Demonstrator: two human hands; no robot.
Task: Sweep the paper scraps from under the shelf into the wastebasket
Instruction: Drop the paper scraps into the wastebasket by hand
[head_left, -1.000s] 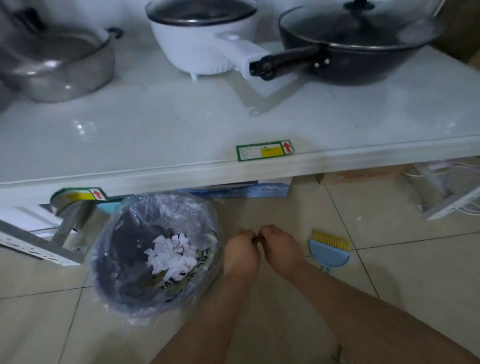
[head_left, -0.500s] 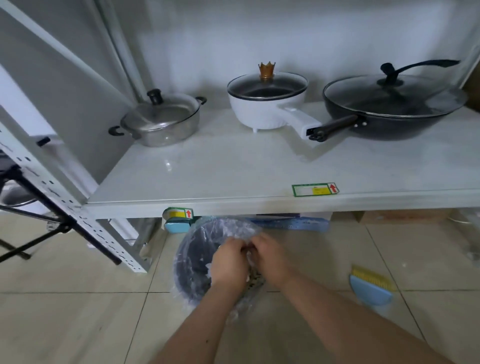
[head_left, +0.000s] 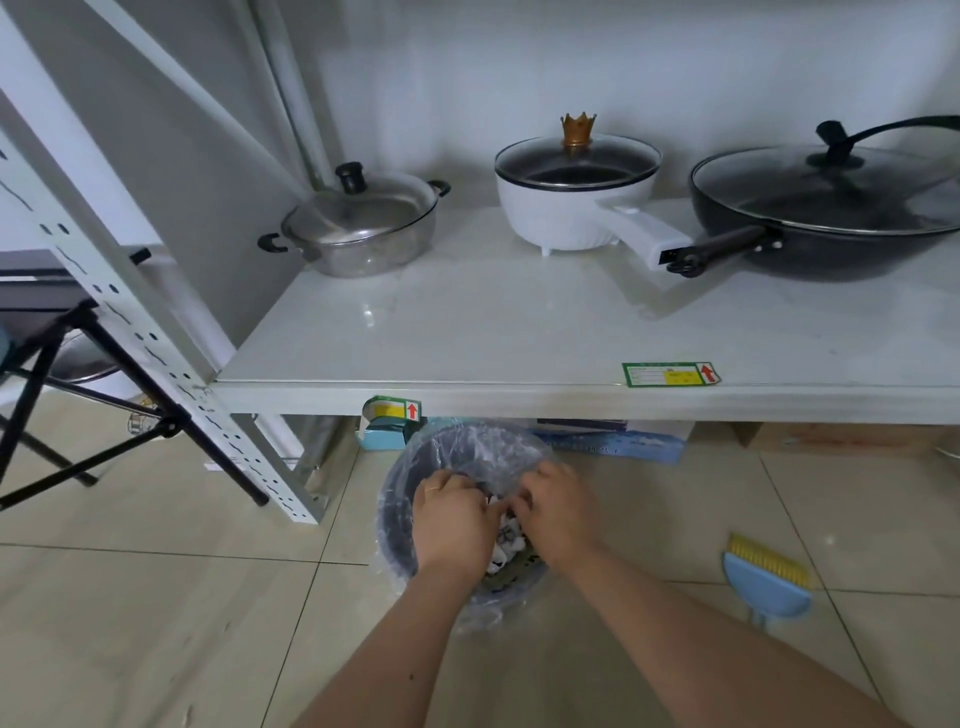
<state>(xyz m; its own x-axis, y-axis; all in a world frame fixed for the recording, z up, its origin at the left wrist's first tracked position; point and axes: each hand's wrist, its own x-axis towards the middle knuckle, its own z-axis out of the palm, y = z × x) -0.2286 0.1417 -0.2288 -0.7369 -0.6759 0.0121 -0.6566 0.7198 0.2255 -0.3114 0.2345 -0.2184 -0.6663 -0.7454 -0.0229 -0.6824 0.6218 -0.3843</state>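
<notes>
Both hands hang over the wastebasket (head_left: 400, 525), left hand (head_left: 451, 519) and right hand (head_left: 555, 512) curled fingertip to fingertip, seemingly pinching the liner or paper scraps (head_left: 503, 540) lying inside; exactly which cannot be told. The sweeping looks finished, so next comes letting go, with the blue dustpan (head_left: 766, 587) right of the wastebasket and the shelf (head_left: 519, 322) edge just behind it

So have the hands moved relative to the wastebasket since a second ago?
Yes. The left hand and right hand went from beside the wastebasket to over its opening.
</notes>
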